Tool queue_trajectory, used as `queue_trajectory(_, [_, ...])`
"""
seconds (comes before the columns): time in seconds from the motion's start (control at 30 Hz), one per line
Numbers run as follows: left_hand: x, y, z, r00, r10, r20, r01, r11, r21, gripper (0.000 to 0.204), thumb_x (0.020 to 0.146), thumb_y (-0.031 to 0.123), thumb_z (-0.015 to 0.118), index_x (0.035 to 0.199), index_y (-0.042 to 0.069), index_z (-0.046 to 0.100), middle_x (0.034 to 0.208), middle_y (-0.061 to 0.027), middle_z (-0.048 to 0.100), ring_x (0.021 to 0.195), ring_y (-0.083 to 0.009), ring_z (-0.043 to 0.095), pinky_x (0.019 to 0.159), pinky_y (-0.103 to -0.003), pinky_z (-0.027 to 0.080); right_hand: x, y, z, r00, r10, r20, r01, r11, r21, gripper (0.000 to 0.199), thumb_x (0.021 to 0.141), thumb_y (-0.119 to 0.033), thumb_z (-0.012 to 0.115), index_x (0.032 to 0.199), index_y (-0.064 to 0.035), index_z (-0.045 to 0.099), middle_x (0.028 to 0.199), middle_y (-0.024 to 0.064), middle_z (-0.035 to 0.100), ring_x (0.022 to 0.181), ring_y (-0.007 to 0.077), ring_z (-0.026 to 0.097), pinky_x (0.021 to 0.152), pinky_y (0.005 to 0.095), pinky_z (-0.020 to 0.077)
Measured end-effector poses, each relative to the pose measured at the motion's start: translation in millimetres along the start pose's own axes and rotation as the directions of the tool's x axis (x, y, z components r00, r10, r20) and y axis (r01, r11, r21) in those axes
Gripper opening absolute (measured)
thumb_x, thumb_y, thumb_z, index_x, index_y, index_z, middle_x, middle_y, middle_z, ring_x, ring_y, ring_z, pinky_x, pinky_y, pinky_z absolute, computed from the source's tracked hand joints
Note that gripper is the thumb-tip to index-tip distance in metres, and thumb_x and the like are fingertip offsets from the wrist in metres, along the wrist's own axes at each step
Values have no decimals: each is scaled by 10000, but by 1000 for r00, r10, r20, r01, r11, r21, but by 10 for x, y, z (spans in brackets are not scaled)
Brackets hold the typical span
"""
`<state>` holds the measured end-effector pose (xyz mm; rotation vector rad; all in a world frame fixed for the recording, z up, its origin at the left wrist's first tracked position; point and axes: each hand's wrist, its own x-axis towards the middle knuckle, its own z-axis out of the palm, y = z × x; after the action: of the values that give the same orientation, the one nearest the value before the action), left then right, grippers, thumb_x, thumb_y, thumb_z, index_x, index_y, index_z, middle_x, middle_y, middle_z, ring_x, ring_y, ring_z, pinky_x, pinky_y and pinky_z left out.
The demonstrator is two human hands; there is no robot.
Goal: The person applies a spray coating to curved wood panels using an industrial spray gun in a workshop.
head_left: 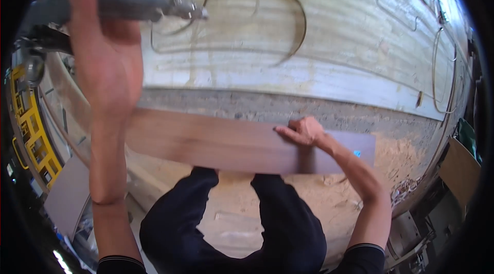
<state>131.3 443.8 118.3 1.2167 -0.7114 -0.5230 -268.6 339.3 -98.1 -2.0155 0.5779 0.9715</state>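
Raised close to the camera at upper left, my left hand [110, 63] wraps its fingers round a grey, tube-shaped power tool [131, 4]. A shiny metal tip points right from the tool; a rounded metal part hangs from its dark left portion. Blur hides its exact kind. A long brown wooden board [221, 143] lies across in front of my knees. My right hand [306, 131] is closed at the board's far edge, right of its middle, thumb lying to the left. A small blue mark [357, 153] shows near the board's right end.
Beyond the board stretches a large pale sheet [355, 42] with a dark curved hose or cable [303, 16] over it. Sawdust [396, 155] covers the ground around. A yellow slotted frame [36, 135] stands at far left; a brown panel [458, 173] leans at far right.
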Motion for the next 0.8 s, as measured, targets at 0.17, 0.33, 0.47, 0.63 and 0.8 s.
queue_trajectory(0.17, [39,-178,33,999,39,23,-37,997,-67,447,1130,410,508,1344,18,519,1050,-80,645,1018,-207,624,1004,-403,498,115,-14,103,998,41,45,-40,999,-6,854,968,-829,394,951,-75,796,899,263,740,924,464,716,851,508,571])
queue_trajectory(0.33, [44,-119,-15,988,150,23,-149,988,-41,367,1136,366,509,1294,38,557,1056,-56,616,1020,-183,596,976,-381,497,72,-6,148,999,48,-9,-48,998,-36,874,973,-833,371,958,-64,785,921,262,747,943,467,721,853,518,568])
queue_trajectory(0.47, [8,-70,-19,993,113,-44,-116,990,-75,337,1134,349,517,1323,72,552,1063,-58,603,1050,-207,573,1056,-404,447,14,84,252,998,43,-41,-45,998,-35,889,969,-844,350,997,-66,780,955,265,751,961,471,721,866,529,566])
queue_trajectory(0.63, [-74,16,78,988,128,-84,-138,981,-134,292,1135,312,522,1300,72,535,1042,-56,593,1030,-201,566,1031,-402,456,-117,141,530,991,-68,-115,65,998,-26,820,984,-809,383,973,-86,770,919,251,745,926,467,720,829,527,571])
queue_trajectory(0.8, [-165,130,-10,969,167,-181,-182,981,-70,266,1137,310,510,1243,67,543,1004,-51,589,975,-182,579,958,-376,478,-37,161,812,994,-90,-66,79,986,-150,410,1037,-493,569,1311,-206,671,1055,154,689,1042,307,684,895,468,522])
